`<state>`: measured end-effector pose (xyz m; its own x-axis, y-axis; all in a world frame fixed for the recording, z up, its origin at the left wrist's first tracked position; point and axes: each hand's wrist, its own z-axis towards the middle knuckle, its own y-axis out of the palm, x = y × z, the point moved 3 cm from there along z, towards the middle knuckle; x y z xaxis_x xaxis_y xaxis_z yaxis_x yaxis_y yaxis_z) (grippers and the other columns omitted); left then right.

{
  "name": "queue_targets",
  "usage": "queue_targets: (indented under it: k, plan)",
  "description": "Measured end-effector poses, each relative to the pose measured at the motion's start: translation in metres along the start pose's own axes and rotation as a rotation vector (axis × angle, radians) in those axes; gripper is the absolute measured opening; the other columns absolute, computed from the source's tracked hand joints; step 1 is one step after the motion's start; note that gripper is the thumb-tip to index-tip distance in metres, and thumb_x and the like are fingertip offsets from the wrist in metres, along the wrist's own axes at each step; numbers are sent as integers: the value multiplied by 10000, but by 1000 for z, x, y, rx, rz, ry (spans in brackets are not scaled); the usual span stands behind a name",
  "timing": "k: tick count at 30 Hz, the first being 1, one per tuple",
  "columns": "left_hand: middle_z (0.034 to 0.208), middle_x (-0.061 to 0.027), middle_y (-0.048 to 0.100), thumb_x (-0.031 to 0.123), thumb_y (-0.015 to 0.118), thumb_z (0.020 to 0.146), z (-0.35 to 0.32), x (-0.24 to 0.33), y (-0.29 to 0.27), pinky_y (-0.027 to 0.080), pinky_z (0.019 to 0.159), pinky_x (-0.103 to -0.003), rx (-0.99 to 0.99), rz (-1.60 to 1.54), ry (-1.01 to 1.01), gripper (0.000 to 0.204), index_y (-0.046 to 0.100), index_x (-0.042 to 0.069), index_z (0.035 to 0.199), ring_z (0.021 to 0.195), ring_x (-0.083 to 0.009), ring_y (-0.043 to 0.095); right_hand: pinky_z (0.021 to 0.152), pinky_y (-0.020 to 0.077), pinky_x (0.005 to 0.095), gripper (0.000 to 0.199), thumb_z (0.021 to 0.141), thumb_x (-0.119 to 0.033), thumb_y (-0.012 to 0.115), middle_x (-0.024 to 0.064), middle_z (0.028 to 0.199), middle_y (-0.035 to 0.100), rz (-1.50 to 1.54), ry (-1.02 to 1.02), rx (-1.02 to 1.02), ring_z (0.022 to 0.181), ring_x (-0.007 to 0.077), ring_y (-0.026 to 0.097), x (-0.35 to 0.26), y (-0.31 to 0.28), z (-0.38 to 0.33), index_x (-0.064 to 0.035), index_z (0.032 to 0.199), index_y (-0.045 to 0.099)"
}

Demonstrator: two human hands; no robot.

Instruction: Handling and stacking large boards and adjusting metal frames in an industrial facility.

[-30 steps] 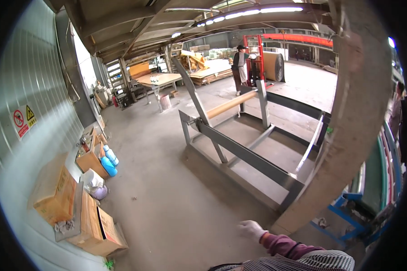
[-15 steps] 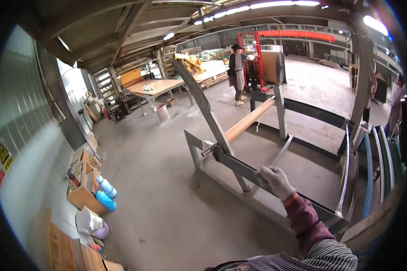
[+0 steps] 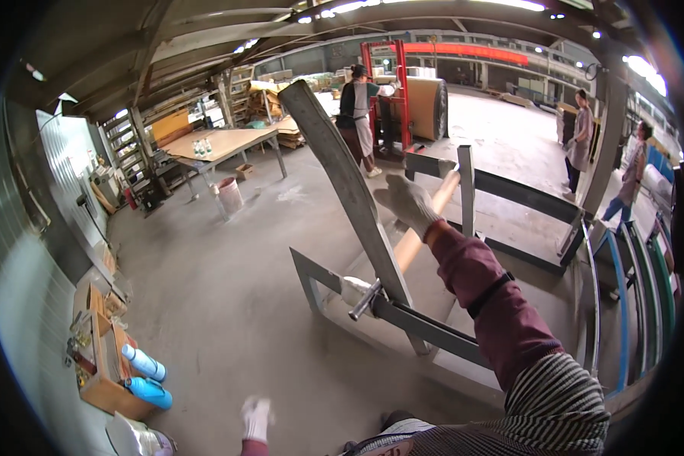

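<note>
My right hand (image 3: 407,204), in a pale work glove, is raised just right of the slanted metal post (image 3: 338,159). Its fingers look slightly bent and apart, and I see nothing in them; whether they touch the post I cannot tell. Below and behind the hand runs a brown cardboard tube (image 3: 407,249), lying across the dark metal frame (image 3: 433,334). A metal rod end (image 3: 365,299) sticks out beside the post's lower part, next to a whitish wrapping (image 3: 355,287). Low in the picture is my gloved left hand (image 3: 257,418), over the floor, its fingers smeared by motion.
A person stands by a red lifting machine (image 3: 401,91) with a large roll (image 3: 429,106). Two more people are at the right. A table (image 3: 224,143) and a bucket (image 3: 229,194) stand at far left. Blue bottles (image 3: 149,391) sit by a wooden box (image 3: 102,387). Curved metal bars (image 3: 623,304) line the right.
My right hand has left the frame's near bar and risen forward to beside the slanted post. My left hand has come into view at the bottom. The whole view has shifted rightward.
</note>
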<state>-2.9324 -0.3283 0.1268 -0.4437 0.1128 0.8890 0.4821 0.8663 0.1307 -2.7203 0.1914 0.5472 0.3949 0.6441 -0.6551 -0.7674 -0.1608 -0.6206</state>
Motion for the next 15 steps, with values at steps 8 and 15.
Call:
queue_targets:
  k: [8,15]
  plan:
    - [789,-27,561,31,549,912,4,216,271,497,566,-255,-459,-218,163,374,472,-15,1275,627,-95,545,869,489,399,552,737,-456,702,204,1018,678,128,-35,-61,997,342,646,-12,94,147,-82,1139,645]
    - [816,-61,585,61,557,936,45,217,341,540,613,-312,-547,78,-95,302,490,-3,1224,660,-152,577,659,506,367,372,789,-422,668,145,763,686,-106,-12,200,730,281,676,4,5,126,-76,912,721]
